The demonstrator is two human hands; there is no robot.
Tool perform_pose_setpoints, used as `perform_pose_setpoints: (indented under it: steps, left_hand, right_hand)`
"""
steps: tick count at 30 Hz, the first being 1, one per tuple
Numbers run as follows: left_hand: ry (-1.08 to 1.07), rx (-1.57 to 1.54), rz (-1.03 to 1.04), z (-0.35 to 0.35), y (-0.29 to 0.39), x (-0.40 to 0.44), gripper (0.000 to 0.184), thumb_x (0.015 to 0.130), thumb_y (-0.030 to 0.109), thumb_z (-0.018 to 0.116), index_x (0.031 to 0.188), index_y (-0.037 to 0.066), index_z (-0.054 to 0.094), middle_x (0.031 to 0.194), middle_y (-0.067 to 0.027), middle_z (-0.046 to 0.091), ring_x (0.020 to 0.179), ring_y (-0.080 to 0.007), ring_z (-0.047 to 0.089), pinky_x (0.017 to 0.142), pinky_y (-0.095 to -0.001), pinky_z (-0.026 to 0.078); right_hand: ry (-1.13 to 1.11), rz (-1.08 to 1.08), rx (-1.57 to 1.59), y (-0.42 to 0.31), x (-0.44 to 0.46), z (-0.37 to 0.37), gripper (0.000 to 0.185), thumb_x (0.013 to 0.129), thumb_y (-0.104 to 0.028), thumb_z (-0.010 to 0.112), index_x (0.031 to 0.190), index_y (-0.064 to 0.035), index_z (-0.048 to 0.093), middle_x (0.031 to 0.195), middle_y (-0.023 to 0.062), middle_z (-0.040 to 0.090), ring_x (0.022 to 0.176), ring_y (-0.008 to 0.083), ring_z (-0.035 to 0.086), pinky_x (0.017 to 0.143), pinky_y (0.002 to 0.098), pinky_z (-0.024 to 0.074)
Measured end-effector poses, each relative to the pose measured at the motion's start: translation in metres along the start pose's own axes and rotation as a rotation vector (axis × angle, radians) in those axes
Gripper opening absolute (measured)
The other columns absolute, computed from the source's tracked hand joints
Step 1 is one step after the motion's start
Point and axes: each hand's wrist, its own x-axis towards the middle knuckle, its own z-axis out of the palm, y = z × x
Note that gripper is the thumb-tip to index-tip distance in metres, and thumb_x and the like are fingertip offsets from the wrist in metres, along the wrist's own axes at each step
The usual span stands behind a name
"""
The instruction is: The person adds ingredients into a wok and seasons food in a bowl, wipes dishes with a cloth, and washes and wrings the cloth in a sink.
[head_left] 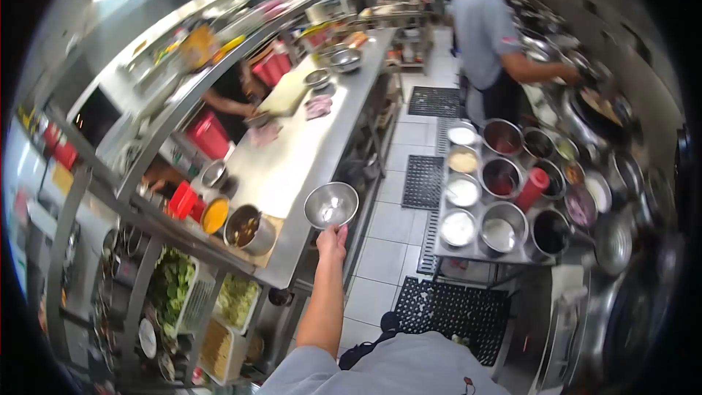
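My left hand is stretched out in front of me, its fingers closed on the near rim of a round metal bowl. Nothing but a shine shows inside the bowl. It is held beside the edge of the steel counter, above the aisle side. A metal pot with dark liquid and pale pieces stands on the counter to the left of the bowl, and a container of orange sauce is next to it. My right hand is out of view.
At the right, a steel table holds several sauce and powder containers and a red squeeze bottle. A co-worker stands by the woks. Another person's hands work at meat across the counter. Black mats lie on the tiled floor.
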Motion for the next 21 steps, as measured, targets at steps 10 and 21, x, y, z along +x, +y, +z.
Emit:
perform_pose_setpoints:
  steps: [10,21]
  left_hand:
    - [-0.504,0.098,0.104,-0.009,-0.016,-0.001,0.05,0.087,0.026,0.059,0.128,0.004,0.043,0.108,-0.0078,0.056,0.084,-0.018,0.06,0.071,-0.0308,0.05]
    - [0.143,1.632,-0.032,-0.395,-0.144,-0.096,0.039,0.08,0.034,0.055,0.099,0.002,0.065,0.106,-0.0216,0.061,0.1,-0.0348,0.059,0.087,-0.0408,0.046]
  right_hand:
    - [-0.23,-0.514,-0.465,-0.195,-0.027,0.049,0.021,0.085,-0.016,0.053,0.094,0.0006,0.062,0.075,0.0074,0.062,0.067,0.0154,0.057,0.06,0.029,0.0455]
    - [-0.38,-0.308,-0.496,-0.249,0.0,0.033,0.009,0.082,-0.005,0.057,0.088,0.0007,0.062,0.075,0.004,0.06,0.064,0.0118,0.054,0.06,0.0246,0.0454]
